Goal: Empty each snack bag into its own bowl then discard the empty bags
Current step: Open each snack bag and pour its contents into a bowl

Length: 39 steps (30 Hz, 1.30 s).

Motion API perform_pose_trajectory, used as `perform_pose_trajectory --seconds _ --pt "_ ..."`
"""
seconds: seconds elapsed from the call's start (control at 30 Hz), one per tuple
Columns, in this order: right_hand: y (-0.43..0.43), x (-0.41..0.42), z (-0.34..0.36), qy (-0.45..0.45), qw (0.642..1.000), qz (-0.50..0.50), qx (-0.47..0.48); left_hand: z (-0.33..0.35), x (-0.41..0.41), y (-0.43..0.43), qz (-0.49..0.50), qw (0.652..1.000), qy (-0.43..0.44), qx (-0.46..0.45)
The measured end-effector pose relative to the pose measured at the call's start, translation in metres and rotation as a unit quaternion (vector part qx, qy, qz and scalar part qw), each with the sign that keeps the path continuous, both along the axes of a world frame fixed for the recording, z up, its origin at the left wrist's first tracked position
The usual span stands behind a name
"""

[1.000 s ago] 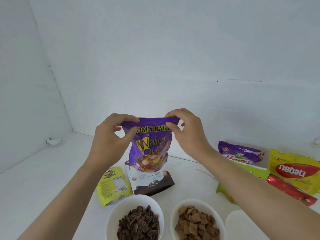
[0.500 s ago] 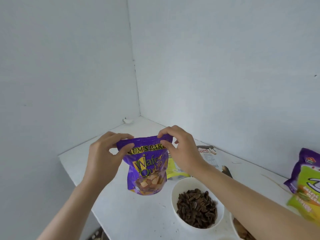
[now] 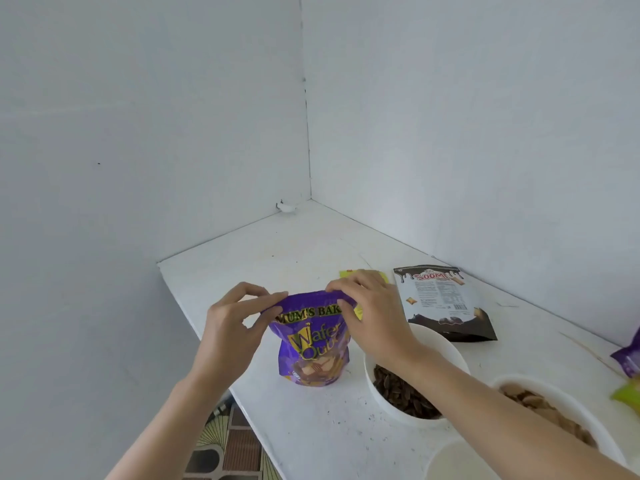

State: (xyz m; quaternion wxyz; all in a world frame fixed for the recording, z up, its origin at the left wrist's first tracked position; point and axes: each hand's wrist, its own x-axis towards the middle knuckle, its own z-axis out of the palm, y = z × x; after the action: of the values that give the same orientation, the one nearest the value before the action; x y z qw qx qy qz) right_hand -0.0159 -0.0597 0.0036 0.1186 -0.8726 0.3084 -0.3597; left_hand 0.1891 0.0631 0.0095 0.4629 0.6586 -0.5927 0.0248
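I have the purple wafer bag upright in front of me, near the front-left corner of the bench and just left of the bowl of dark seeds. I cannot tell whether its base rests on the bench or hangs just above it. My left hand pinches the top left corner between thumb and forefinger. My right hand has its fingers curled over the top right edge, so both hands are closed on the sealed strip.

The step is opening it, I judge. To do that well I should keep each pinch close to the middle of the seal and pull the two walls apart evenly (a lopsided tug could rip down the side and scatter wafers). Keeping the bag upright and low while it gives way should help. The opened bag wants a bowl of its own.

I count three bowls. One holds the seeds and one holds brown squares. The third is a pale rim at the bottom edge, seemingly empty.

I count five bags:
- the purple one in my fingers
- a yellow one peeking out behind my right hand
- a black-and-white one lying flat beyond the seed bowl
- a purple sliver at the right edge
- a green sliver below it
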Motion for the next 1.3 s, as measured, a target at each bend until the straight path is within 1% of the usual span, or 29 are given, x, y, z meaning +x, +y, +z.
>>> perform_pose_trajectory --seconds 0.1,0.2,0.4,0.53,0.63,0.73,0.83,0.97,1.07,1.23,1.3 --pt "0.007 0.001 0.002 0.022 0.998 -0.031 -0.058 -0.001 0.002 0.0 -0.012 0.999 -0.009 -0.03" --pt "0.012 0.004 0.007 0.045 0.993 -0.032 -0.103 -0.001 0.003 0.0 -0.017 0.999 -0.014 -0.039" --pt "0.014 0.018 0.013 0.062 0.994 0.016 -0.091 -0.002 0.009 0.0 -0.034 0.998 -0.031 -0.049" --pt "0.02 0.031 0.018 0.064 0.994 0.05 -0.07 0.004 0.01 0.0 -0.062 0.997 -0.031 -0.017" --pt "0.021 0.039 0.021 0.074 0.994 0.068 -0.035 0.011 0.011 -0.002 -0.072 0.997 -0.03 0.024" --pt "0.022 0.044 0.025 0.11 0.991 0.072 0.0 0.017 0.013 -0.004 -0.072 0.994 -0.034 0.076" --pt "0.02 0.048 0.029 0.148 0.987 0.065 0.001 0.023 0.016 -0.006 -0.064 0.989 -0.05 0.122" --pt "0.019 0.049 0.032 0.179 0.982 0.052 -0.036 0.032 0.018 -0.006 -0.067 0.985 -0.054 0.153" --pt "0.015 0.045 0.034 0.174 0.981 0.044 -0.071 0.038 0.017 -0.006 -0.059 0.982 -0.058 0.171" --pt "0.009 0.033 0.034 0.163 0.973 0.048 -0.156 0.043 0.011 -0.006 -0.074 0.976 -0.055 0.195" --pt "0.009 0.029 0.034 0.157 0.97 0.052 -0.177 0.045 0.009 -0.005 -0.081 0.973 -0.051 0.211"
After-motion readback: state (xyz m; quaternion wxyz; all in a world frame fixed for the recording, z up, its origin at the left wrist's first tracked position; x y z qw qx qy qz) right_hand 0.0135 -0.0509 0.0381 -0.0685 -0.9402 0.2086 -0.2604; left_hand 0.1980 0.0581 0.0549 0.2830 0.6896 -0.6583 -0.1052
